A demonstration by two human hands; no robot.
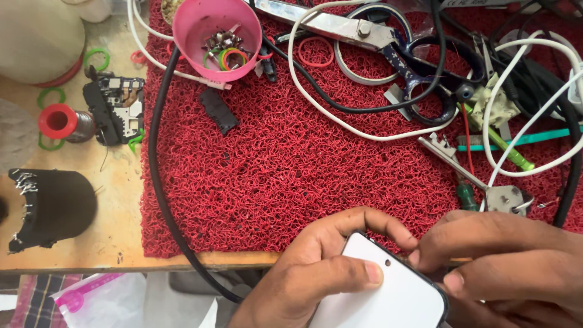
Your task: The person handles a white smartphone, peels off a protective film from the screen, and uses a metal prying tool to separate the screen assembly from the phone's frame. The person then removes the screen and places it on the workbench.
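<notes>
A smartphone (pixel 395 294) with a white face and dark rim sits at the bottom edge of the head view, just in front of the red mesh mat (pixel 291 164). My left hand (pixel 316 267) grips it from the left, thumb lying across its face and fingers curled over its top edge. My right hand (pixel 504 261) holds its right side, with the fingertips pressed at the top right corner and the thumb on the right edge. The phone's lower part is cut off by the frame.
On the mat lie large scissors (pixel 388 42), a pink cup (pixel 217 36) of small parts and rubber bands, white and black cables (pixel 159 152), a green-handled screwdriver (pixel 466 194) and a small black part (pixel 218 111). A solder spool (pixel 61 121) and black cylinder (pixel 51 209) rest on the wooden bench.
</notes>
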